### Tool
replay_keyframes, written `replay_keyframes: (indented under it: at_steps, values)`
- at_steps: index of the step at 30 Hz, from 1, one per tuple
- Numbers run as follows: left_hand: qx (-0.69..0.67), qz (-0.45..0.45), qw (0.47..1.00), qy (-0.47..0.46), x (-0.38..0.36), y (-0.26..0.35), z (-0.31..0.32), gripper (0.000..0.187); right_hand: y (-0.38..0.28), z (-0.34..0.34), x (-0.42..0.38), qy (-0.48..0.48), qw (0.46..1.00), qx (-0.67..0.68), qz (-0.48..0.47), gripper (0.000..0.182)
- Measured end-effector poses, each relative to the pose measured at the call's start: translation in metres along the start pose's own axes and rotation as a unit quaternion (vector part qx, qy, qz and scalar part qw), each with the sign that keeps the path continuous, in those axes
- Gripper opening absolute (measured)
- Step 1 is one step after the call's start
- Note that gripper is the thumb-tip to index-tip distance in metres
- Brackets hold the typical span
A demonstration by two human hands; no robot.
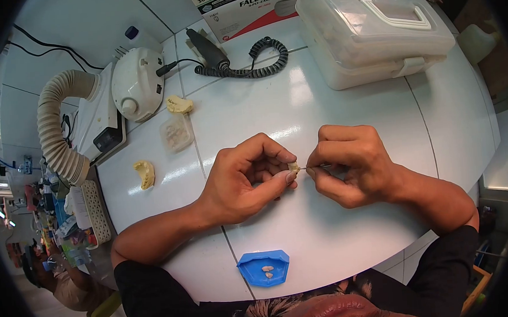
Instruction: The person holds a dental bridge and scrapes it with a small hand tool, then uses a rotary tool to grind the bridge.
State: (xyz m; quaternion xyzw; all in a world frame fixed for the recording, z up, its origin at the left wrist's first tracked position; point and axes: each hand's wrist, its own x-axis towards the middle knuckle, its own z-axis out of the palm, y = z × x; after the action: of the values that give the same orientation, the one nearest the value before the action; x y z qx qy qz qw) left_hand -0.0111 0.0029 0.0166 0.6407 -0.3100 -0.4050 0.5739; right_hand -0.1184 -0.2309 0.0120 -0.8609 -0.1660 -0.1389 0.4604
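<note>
Between its thumb and fingertips, my left hand (241,179) pinches a small cream-yellow piece (293,166), mostly covered by the fingers. My right hand (353,164) is closed on a thin pointed tool (303,168); its tip meets the small piece, and most of its length is hidden in the hand. Nearer to me lies a blue tray (250,268) with two small pale pieces (267,268) in it. Left of my hands, a yellow dental cast (144,174) rests on the white table (259,239).
Another yellow cast piece (179,104) sits by a small clear box (177,134). Farther back are a white control unit (139,84), a ribbed hose (54,124), a black handpiece with coiled cord (208,50), a face mask box (245,14) and a translucent case (368,35). Another person (70,286) is at far left.
</note>
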Motion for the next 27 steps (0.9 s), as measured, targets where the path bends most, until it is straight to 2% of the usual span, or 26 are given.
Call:
replay_keyframes:
  at_steps: [12,21,27]
  values:
    - [-0.017,-0.014,1.0,-0.008,-0.0006,0.0016,0.0,0.023,0.0037,0.0026,-0.0016,0.064,0.998,0.002,-0.01,0.009]
    - [-0.007,0.0,1.0,-0.015,-0.0004,-0.002,-0.0001,0.023,0.0065,0.006,-0.0023,0.056,0.998,0.009,-0.02,0.009]
    - [0.027,0.01,0.999,-0.018,-0.0005,-0.003,-0.0011,0.024,0.0066,0.0004,-0.0018,0.013,1.0,-0.014,-0.02,0.012]
